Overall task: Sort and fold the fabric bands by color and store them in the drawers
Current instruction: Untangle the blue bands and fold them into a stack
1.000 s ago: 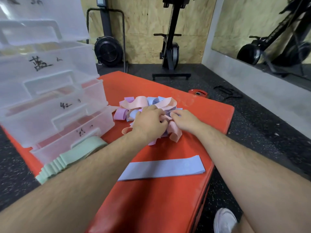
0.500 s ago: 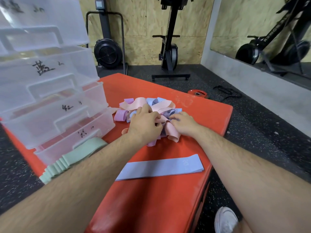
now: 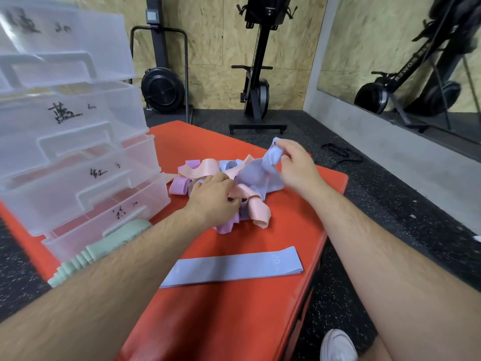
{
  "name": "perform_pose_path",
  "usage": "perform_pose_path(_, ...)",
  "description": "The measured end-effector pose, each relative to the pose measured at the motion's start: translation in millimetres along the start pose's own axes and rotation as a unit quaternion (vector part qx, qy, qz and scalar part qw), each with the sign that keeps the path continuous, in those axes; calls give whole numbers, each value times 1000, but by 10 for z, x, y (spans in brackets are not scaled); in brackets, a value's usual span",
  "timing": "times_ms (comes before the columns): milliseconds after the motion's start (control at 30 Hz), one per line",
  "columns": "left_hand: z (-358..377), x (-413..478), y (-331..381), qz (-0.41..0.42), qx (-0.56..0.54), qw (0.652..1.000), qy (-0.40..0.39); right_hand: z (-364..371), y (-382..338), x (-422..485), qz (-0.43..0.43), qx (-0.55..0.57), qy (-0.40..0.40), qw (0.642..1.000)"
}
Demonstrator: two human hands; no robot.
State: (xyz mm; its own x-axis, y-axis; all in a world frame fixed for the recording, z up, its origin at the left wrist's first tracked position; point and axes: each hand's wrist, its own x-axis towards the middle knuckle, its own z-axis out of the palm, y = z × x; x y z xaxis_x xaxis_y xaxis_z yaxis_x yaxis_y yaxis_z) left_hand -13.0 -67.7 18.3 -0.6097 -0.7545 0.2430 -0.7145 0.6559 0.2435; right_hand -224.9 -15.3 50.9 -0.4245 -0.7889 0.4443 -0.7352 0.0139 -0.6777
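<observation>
4 drawers (image 3: 78, 152) stacked left of pile (image 3: 250, 204); pile: pink, purple, blue bands tangled, count unreadable; 1 blue band (image 3: 270, 157) raised above pile by right hand (image 3: 299, 165); left hand (image 3: 216, 196) on pile, so 2 hands; 1 flat band (image 3: 234, 267) nearside of pile; 1 green stack (image 3: 104, 248) near-left, layers uncountable; 2 gym machines (image 3: 162, 89) beyond pile; 1 shoe (image 3: 337, 345).

left: drawer stack (image 3: 78, 152) blocks | centre: band pile (image 3: 250, 204) | near: flat blue band (image 3: 234, 268) | open mat (image 3: 294, 230) between pile and band
</observation>
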Motion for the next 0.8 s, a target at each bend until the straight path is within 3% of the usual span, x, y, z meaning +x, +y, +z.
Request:
perform_pose_path(133,-81,-9,-58,-24,-38,999,-9,-283,-415,-7,-39,70,50,995)
perform_pose_path(233,-206,-45,-3,-33,-178,981,75,-456,-660,-41,-44,113,64,991)
perform_pose_path(333,-447,-108,187,-27,-334,926,177,-468,-747,-137,-47,88,50,994)
perform_pose_path(467,-607,-206,385,-30,-540,837,87,-347,-745,-285,-57,55,9,997)
perform_pose_path(567,-527,-245,391,-47,-538,840,55,-249,-784,-408,-48,66,-17,997)
perform_pose_path(700,-529,-266,342,-62,-472,869,133,-150,-845,-519,-54,69,-26,996)
perform_pose_path(800,-604,-296,307,-61,-465,865,177,-166,-838,-538,-65,55,-12,996)
